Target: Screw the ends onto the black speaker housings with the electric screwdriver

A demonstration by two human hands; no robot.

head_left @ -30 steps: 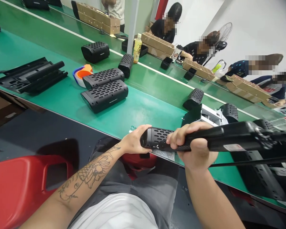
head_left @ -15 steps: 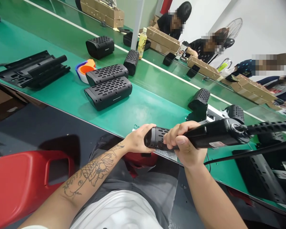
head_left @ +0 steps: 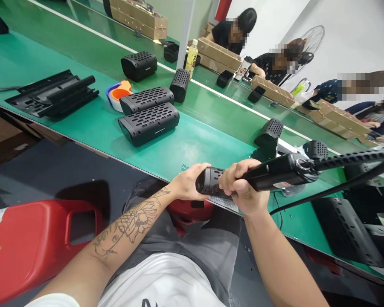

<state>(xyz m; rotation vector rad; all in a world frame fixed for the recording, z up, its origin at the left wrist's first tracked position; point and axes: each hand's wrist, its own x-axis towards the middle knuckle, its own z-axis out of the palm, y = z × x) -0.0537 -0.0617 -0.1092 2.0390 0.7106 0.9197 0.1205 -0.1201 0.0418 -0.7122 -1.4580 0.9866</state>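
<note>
A long green worktop [head_left: 83, 123] runs diagonally through the room, marked by a white line [head_left: 211, 88] along its length. A white post [head_left: 186, 23] rises from it at the far side. The wall [head_left: 345, 38] behind is plain white, evenly lit. A standing fan [head_left: 310, 38] is positioned against that wall. The floor [head_left: 38, 175] under the near edge is dark grey. A red plastic stool [head_left: 35, 247] stands at lower left.

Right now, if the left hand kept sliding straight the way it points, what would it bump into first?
The left hand points right, along the black perforated speaker it already grips. Next in line looks like the right hand, clasped around the black tool, though depth is unclear.
</note>
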